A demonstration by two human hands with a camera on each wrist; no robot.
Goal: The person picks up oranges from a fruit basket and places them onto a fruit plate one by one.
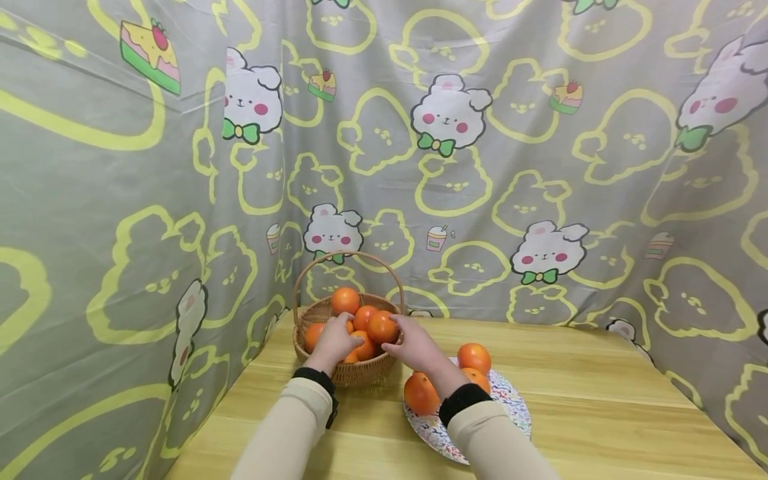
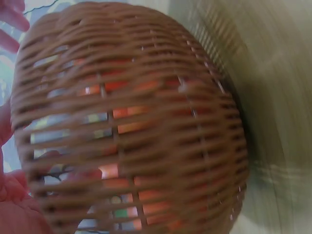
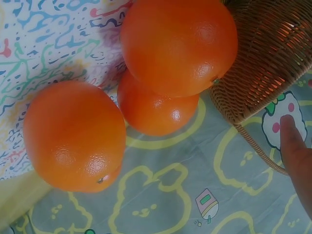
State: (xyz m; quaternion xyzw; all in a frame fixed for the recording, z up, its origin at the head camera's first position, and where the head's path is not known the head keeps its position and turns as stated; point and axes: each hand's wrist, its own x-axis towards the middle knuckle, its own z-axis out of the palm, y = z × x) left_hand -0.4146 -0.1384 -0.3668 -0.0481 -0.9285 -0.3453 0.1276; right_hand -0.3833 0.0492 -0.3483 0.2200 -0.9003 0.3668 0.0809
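Note:
A brown wicker basket (image 1: 366, 373) with a tall arched handle stands near the back left of the table, heaped with several oranges. My left hand (image 1: 335, 341) reaches over its near left rim, fingers and thumb spread apart beside the fruit. In the left wrist view the basket's weave (image 2: 146, 141) fills the middle, blurred, with part of that hand (image 2: 19, 200) at the left edge. At the basket's right side my right hand (image 1: 417, 345) holds an orange (image 1: 382, 327) between fingers and thumb. Only one finger (image 3: 296, 151) shows in the right wrist view.
A white plate (image 1: 511, 407) with colourful squiggles lies right of the basket, under my right forearm. Three oranges are on it, including one at the back (image 1: 474, 359) and one at the left (image 1: 422, 393). A grey patterned curtain (image 1: 450, 180) hangs behind the wooden table (image 1: 600, 400).

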